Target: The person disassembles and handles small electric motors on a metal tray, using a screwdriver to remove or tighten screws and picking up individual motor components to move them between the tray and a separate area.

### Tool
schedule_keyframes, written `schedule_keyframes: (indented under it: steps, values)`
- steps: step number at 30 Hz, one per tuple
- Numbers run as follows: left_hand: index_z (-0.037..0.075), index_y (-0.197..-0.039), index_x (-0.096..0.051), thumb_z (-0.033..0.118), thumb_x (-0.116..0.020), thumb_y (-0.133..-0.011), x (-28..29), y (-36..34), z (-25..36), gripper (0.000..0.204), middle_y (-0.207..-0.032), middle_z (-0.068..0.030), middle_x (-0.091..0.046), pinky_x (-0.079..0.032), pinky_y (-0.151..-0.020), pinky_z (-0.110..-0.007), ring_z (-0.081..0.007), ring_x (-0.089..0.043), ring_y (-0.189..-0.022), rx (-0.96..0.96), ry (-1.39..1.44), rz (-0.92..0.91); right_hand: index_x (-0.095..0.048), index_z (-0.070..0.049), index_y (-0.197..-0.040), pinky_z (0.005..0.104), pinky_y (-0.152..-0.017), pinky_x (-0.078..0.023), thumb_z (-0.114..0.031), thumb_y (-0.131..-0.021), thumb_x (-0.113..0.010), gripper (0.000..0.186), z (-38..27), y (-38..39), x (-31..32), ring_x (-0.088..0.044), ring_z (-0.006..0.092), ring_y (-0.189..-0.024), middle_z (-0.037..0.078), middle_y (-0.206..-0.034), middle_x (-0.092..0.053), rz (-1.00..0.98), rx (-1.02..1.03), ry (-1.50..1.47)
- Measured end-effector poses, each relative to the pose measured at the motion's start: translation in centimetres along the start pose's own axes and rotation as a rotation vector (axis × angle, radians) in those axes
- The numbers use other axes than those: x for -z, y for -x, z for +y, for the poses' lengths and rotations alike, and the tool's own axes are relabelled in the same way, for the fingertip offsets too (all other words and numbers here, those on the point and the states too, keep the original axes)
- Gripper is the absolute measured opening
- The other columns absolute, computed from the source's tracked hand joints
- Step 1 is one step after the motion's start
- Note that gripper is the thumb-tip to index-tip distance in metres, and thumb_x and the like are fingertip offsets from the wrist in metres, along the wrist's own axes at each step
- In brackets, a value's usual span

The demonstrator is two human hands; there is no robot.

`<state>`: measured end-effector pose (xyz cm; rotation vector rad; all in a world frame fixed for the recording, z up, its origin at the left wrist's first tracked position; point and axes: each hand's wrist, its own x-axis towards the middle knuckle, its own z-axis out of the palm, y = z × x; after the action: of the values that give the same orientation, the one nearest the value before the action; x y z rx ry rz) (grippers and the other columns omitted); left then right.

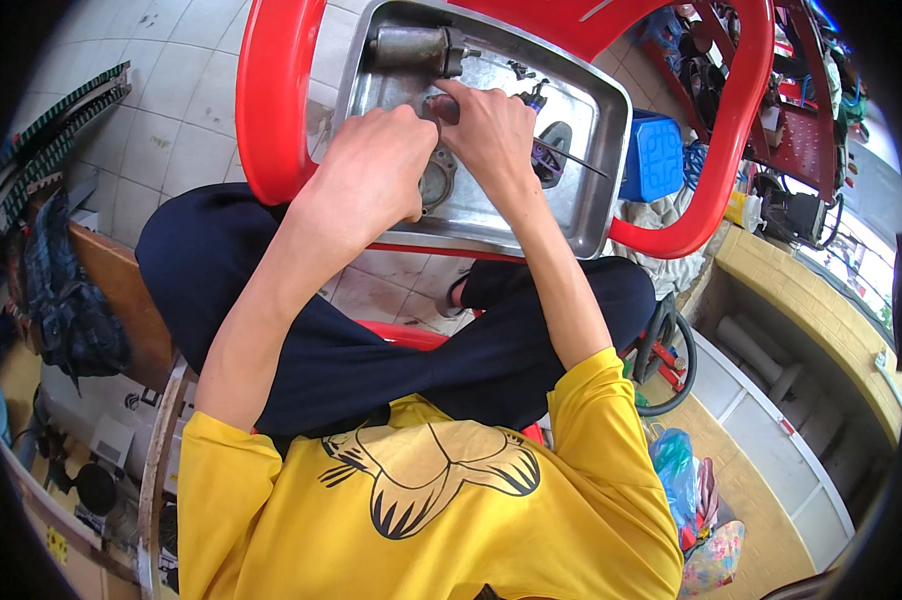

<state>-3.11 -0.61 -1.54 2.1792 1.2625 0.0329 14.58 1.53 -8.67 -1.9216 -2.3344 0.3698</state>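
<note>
Both my hands meet over a shallow metal tray resting on a red plastic chair. My left hand is closed in a fist, back upward; what it grips, if anything, is hidden. Close beside it, my right hand is curled with bent fingers around a small dark reddish piece, too covered to name. Below them in the tray lies a round grey metal part, partly hidden by my left hand. Behind my hands a cylindrical metal motor housing lies on its side. Right of my right wrist are a dark oval part and a thin dark rod.
The red chair's armrests rise on both sides of the tray. A blue plastic container stands right of it, near a red metal rack. Small black pieces lie at the tray's far side. Colourful plastic bags lie at lower right.
</note>
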Motion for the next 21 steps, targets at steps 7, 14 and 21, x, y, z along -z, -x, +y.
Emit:
schedule_keyframes:
  steps: [7,14,21]
  values:
    - [-0.005,-0.096,-0.069,0.008,-0.088,-0.058,0.4,-0.2,0.2,0.045,-0.091,-0.0254,-0.071,-0.057,-0.084,-0.049,-0.0432,-0.070,-0.092,0.035,-0.003,-0.061,-0.077,-0.020,-0.111,0.0478,-0.065,-0.055,-0.018,-0.078,-0.075,0.033,0.8,0.0,0.3,-0.073,0.0381,-0.078,0.015,-0.083,-0.074,-0.001,0.047,-0.058]
    - [-0.006,-0.097,-0.069,0.007,-0.087,-0.058,0.7,-0.3,0.3,0.044,-0.091,-0.0260,-0.072,-0.058,-0.084,-0.048,-0.0440,-0.071,-0.091,0.035,0.021,-0.068,-0.072,-0.014,-0.094,0.0477,-0.064,-0.054,-0.018,-0.081,-0.075,0.014,1.7,-0.4,-0.2,-0.072,0.0372,-0.076,0.013,-0.081,-0.074,-0.001,0.048,-0.008]
    - [-0.006,-0.105,-0.066,0.009,-0.087,-0.060,0.5,0.0,0.2,0.053,-0.099,-0.0269,-0.069,-0.056,-0.087,-0.050,-0.0445,-0.067,-0.099,0.053,0.024,-0.019,-0.074,-0.016,-0.093,0.0479,-0.064,-0.054,-0.025,-0.088,-0.072,0.011,2.6,-0.2,-1.0,-0.071,0.0371,-0.076,0.011,-0.082,-0.074,0.038,0.059,-0.003]
